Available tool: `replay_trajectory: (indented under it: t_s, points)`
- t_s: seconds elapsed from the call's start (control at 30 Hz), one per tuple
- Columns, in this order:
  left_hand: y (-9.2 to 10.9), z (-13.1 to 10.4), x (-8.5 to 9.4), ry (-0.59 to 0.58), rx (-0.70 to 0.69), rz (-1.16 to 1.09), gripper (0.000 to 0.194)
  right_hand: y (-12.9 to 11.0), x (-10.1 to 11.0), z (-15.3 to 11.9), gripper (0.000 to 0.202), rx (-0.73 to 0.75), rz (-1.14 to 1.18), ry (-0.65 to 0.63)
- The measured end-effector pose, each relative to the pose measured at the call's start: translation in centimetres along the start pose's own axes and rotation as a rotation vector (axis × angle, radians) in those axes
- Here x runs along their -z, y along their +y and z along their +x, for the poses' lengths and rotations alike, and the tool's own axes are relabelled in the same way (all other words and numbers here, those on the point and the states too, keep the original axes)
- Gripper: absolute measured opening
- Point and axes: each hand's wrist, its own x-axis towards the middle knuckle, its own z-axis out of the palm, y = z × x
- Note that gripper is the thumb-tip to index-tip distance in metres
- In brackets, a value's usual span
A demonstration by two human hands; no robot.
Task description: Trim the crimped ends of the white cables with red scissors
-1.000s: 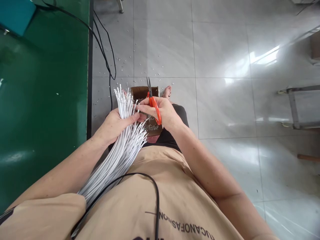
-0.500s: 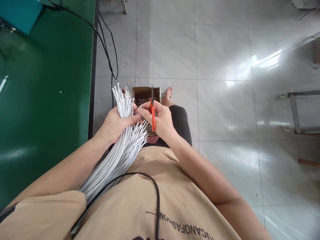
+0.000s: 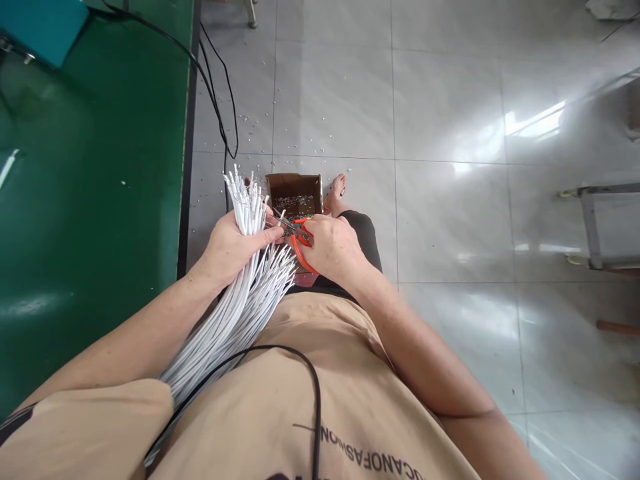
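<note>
My left hand (image 3: 235, 247) is wrapped round a thick bundle of white wires (image 3: 220, 327), whose upper ends fan out above the fingers. Between its thumb and fingertips, one wire end sticks out to the right. My right hand (image 3: 335, 243) grips small orange-handled scissors (image 3: 303, 257), their dark blades pointing left at that wire end. Whether the blades touch the wire cannot be made out. Loose lower wire ends spread beneath the two hands. Behind the scissors, an open cardboard box (image 3: 295, 181) holds many small bits.
On the left is a green table (image 3: 100, 167) with a teal device (image 3: 43, 27). Black cables (image 3: 220, 113) hang over its edge, and another black cord lies across my shirt. Small scraps dot the tiled floor (image 3: 340, 93). A metal frame (image 3: 590, 227) stands at right.
My right hand has turned the scissors from upright to pointing left, bringing the blades to the wire end at my left fingertips. The left hand has barely moved.
</note>
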Motion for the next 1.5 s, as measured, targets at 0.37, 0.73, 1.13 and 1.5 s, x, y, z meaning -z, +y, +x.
replay_trajectory:
  t_s: [0.37, 0.73, 1.13, 1.5]
  points:
    - [-0.64, 0.23, 0.46, 0.002, -0.021, 0.111, 0.035, 0.49, 0.63, -0.02, 0.042, -0.002, -0.022, -0.064]
    - [-0.51, 0.23, 0.52, 0.034, -0.095, 0.263, 0.030, -0.16, 0.51, -0.50, 0.036, 0.013, -0.108, -0.042]
    - [-0.27, -0.07, 0.32, 0.007, -0.034, 0.173, 0.028, -0.35, -0.04, -0.70, 0.033, -0.012, -0.172, -0.020]
    - [0.17, -0.17, 0.40, -0.136, 0.027, -0.016, 0.025, 0.05, -0.04, -0.88, 0.032, -0.008, -0.119, -0.048]
